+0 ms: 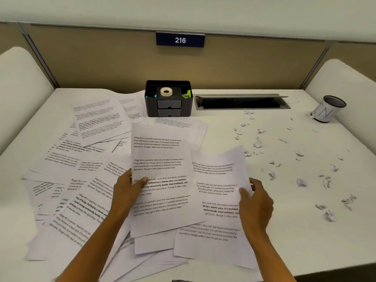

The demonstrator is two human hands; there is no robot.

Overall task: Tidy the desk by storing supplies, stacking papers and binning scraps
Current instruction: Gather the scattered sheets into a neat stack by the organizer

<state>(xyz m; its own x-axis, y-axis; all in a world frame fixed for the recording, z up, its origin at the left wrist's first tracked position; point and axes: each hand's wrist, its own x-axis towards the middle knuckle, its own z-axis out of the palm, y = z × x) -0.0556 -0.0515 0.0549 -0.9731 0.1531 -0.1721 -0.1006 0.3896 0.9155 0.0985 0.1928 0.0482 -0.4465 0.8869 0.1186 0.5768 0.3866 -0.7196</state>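
Stacking papers is the step I judge to be under way. The left hand (128,190) pinches a printed sheet (162,155) at its left edge, thumb on top and fingers underneath, and holds it up over the pile. The right hand (256,200) grips a second sheet (219,180) by its right edge. That sheet lies partly under the first and is turned at a slight angle to it.

To do this well from here, I would bring the second sheet squarely beneath the first and match one long edge before the corners. Then I would tap the pair on a bare patch of worktop (305,241) so the stack starts true. I cannot tell whether either hand holds one sheet or several, so I would slide rather than pull.

The loose papers (85,163) overlap at all angles across the left half, some hanging off the near edge. I would take those first, before they slip.

On the right, well apart from the pages, torn scraps (301,182) are scattered toward a white cup (327,110) at the far corner. I would keep the sheets clear of them so no scrap gets caught in the stack.

At the back stands a black organiser (168,106) with a tape roll (166,92) on top, touching the papers' far edge.
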